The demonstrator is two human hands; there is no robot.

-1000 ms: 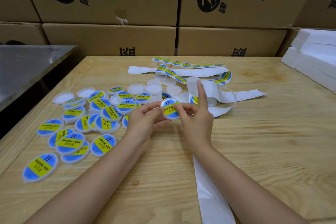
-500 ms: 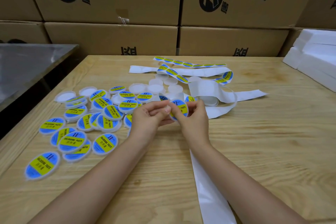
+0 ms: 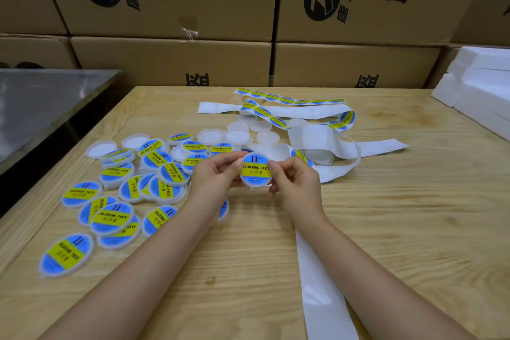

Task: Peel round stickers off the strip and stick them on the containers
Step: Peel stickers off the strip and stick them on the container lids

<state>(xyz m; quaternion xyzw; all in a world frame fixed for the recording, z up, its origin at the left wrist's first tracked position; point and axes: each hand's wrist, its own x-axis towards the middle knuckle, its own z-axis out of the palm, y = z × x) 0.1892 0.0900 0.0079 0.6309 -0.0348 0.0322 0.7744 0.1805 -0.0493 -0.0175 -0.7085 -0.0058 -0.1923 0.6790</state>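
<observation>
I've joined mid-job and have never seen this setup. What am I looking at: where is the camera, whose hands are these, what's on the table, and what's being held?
There is no machine here. A person works with bare hands, and the single picture comes from a camera worn on their head, looking forward and down. The left hand and right hand pinch a round container by its edges. Its blue and yellow sticker reads SOLDERING PASTE. On the wooden table, labelled containers lie heaped to the left, plain white ones sit further back, and a strip of stickers lies behind them. Bare backing paper trails toward the camera. Cardboard boxes are stacked behind.
</observation>
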